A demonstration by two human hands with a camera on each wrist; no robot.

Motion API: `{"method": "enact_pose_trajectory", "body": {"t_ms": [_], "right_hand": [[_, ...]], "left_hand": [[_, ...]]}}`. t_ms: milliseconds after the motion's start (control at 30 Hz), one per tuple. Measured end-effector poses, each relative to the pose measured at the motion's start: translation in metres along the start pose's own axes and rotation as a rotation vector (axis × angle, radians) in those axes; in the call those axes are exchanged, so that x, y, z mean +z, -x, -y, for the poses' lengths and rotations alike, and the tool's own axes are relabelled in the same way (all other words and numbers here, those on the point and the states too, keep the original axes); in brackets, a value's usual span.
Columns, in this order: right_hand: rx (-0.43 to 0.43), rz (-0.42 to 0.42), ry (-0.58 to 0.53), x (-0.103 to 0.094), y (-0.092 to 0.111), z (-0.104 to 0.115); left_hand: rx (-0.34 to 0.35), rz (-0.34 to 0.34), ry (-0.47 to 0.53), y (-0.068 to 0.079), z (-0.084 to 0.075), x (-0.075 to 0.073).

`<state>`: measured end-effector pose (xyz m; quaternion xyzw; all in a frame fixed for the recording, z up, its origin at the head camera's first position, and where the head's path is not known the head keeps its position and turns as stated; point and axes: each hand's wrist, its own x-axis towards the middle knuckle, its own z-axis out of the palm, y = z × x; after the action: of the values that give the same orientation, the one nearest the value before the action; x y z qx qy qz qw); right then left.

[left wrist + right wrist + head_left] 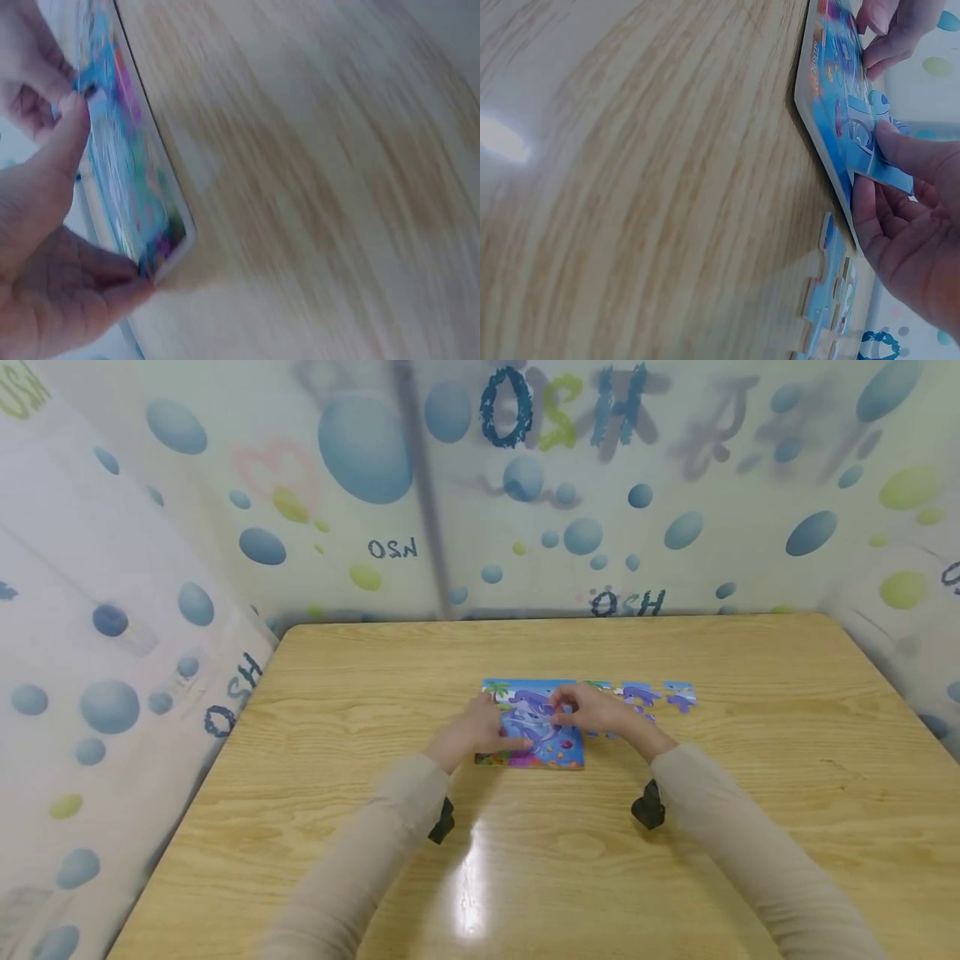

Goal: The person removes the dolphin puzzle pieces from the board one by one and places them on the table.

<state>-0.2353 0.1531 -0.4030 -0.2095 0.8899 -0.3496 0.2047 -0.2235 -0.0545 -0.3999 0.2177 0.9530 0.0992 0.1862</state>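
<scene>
A dolphin jigsaw puzzle board [562,753] lies on the table, its picture bright blue with a palm tree and corals. My left hand [478,727] rests over its left part, the thumb stretched across the picture and the other fingers at the left edge. My right hand [596,708] pinches a blue puzzle piece [889,175] between thumb and fingers. In the right wrist view this piece is tilted up over the board's right side. The hands cover parts of the picture.
Several loose puzzle pieces [639,695] lie flat to the right of the board, partly behind my right hand. The wooden table [360,693] reaches back to a wall covering [480,493] printed with bubbles. Dark straps or mounts sit at both wrists.
</scene>
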Motion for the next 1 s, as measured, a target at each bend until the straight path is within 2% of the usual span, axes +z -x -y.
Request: {"method": "enact_pose_trajectory", "body": {"t_ms": [267,333,500,700,867,1000], "right_hand": [[0.011,-0.008,0.008,0.002,-0.001,-0.001],[0.005,-0.013,0.003,0.002,-0.002,-0.002],[0.022,-0.019,-0.051,0.0,-0.002,-0.006],[0.097,-0.034,-0.18,-0.006,0.001,-0.01],[0.112,-0.051,-0.234,-0.011,0.008,-0.014],[0.1,-0.063,-0.271,-0.014,0.016,-0.019]], "left_hand": [[-0.164,-0.075,-0.161,-0.002,-0.026,0.012],[-0.196,-0.083,-0.168,-0.001,-0.029,0.013],[-0.252,-0.051,-0.159,0.0,-0.035,0.011],[-0.249,-0.036,-0.153,-0.001,-0.035,0.009],[-0.231,-0.117,-0.108,-0.001,-0.03,0.015],[-0.234,-0.181,-0.113,0.0,-0.027,0.019]]}}
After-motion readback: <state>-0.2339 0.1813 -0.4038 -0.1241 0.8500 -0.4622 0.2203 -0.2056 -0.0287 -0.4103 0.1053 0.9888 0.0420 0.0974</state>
